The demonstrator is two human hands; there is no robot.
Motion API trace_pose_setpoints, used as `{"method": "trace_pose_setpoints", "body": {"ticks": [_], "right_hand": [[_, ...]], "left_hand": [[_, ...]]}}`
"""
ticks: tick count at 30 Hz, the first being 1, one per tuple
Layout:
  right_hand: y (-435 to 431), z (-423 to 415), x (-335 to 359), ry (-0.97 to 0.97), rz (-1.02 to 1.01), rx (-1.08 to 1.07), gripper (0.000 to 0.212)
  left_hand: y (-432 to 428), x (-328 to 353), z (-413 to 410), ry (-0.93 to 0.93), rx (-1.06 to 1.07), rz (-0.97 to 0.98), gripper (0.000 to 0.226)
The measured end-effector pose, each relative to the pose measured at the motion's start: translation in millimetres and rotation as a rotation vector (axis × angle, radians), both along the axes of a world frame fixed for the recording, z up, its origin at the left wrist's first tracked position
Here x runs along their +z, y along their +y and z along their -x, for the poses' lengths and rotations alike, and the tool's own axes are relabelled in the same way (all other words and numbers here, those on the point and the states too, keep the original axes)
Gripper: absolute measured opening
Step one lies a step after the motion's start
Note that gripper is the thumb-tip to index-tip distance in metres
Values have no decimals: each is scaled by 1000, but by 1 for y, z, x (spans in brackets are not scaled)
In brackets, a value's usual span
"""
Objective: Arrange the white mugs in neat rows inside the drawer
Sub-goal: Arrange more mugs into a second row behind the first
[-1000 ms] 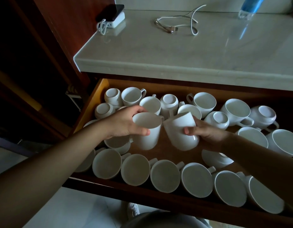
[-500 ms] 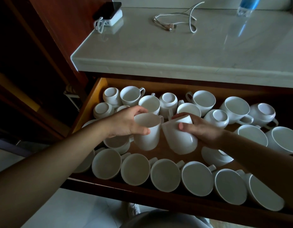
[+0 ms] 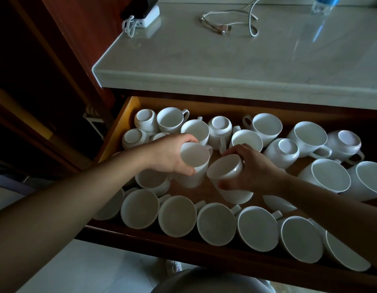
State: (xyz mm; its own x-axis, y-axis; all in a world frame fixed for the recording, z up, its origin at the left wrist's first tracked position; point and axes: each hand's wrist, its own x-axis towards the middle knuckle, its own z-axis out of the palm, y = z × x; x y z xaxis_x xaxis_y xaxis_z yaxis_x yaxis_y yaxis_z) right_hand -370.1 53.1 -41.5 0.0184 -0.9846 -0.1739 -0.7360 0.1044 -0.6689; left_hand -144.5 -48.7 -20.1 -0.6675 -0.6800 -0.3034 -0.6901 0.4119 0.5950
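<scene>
Over the open drawer (image 3: 128,115), the left hand (image 3: 168,155) gripped a white mug (image 3: 196,156) at its rim, the right hand (image 3: 255,170) clasped a second mug (image 3: 236,195) just beside it, and a front row of mugs (image 3: 216,224) lay nearest.

No lettering, label, brand mark or number can be read anywhere: the white mugs (image 3: 215,223) in the open drawer (image 3: 128,115) are plain, and nothing on the marble tabletop (image 3: 204,60) beyond carries readable print.
</scene>
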Motion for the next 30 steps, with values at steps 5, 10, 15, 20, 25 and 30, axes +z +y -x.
{"method": "trace_pose_setpoints", "body": {"ticks": [5,10,15,20,25,30], "right_hand": [[3,1,-2,139,30,18,88],[8,1,0,215,51,33,102],[13,-3,3,298,91,-2,105],[19,-14,-2,328,84,1,93],[22,-23,-8,324,20,4,89],[20,-33,-11,333,-82,-3,93]], "left_hand": [[-2,0,4,-17,-47,3,81],[-2,-2,6,-70,-128,-22,85],[-1,-15,6,-172,-241,23,93],[-5,-30,3,-217,-303,83,86],[-8,-43,2,-218,-339,73,76],[-10,-44,-1,-202,-344,14,85]]}}
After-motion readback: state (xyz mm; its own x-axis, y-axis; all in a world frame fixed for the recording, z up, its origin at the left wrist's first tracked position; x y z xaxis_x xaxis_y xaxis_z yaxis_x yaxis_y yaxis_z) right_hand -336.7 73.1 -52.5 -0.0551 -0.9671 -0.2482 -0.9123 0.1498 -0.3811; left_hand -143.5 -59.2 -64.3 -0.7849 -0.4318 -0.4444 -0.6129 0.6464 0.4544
